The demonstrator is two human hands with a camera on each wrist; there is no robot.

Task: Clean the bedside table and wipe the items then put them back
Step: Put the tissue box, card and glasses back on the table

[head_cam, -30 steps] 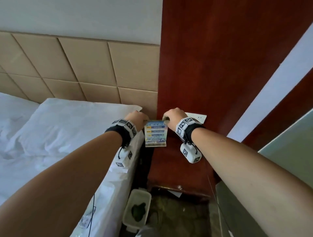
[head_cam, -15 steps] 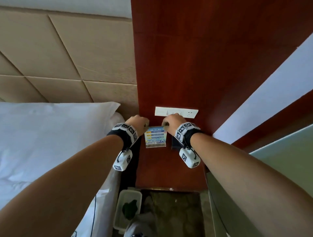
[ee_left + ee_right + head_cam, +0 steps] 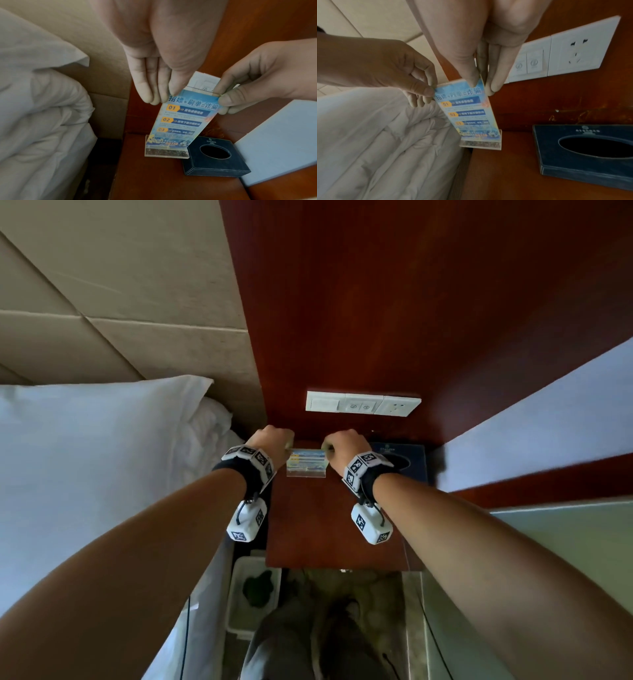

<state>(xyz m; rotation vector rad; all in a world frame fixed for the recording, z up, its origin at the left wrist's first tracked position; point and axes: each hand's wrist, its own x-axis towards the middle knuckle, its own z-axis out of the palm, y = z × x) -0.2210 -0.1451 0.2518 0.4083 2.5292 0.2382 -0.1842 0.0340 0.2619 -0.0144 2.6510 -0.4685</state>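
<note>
The sign [image 3: 181, 121], a printed card in a clear acrylic stand, is standing at the back left of the table [image 3: 329, 529], its base seemingly resting there. It looks light, stiff, slick and liable to scratch or crack. Both hands are pinching its top corners: the left hand [image 3: 154, 65] and the right hand [image 3: 481, 44]. Gripping lower on the edges would likely be steadier. A dark tissue box [image 3: 583, 152] is sitting just beside it.

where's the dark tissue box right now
The dark tissue box sits on the bedside table at its back right corner, under the wall switch panel, just right of the acrylic sign stand both hands pinch.
</note>
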